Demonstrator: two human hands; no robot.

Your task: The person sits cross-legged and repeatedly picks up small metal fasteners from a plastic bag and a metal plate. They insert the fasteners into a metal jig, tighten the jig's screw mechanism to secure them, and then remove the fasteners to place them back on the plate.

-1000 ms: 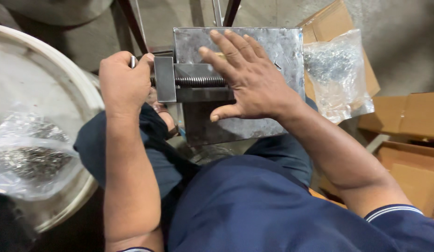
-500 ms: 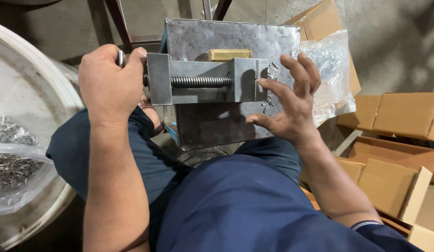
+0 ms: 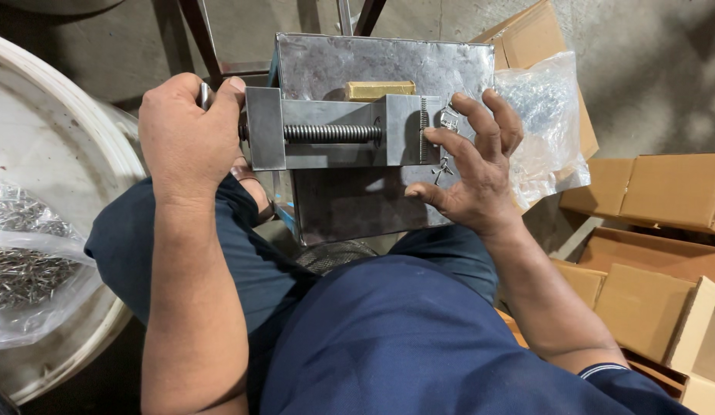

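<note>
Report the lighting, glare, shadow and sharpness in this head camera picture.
Head view: soft overhead light, no hard glare; the grey sheet-metal box shows dull, patchy reflections. The steel screw vise casts a shadow on the box face below it. Left hand and right hand are sharp; the clear plastic bag of small metal parts at the left edge looks softer, with slight wide-angle stretch.
</note>
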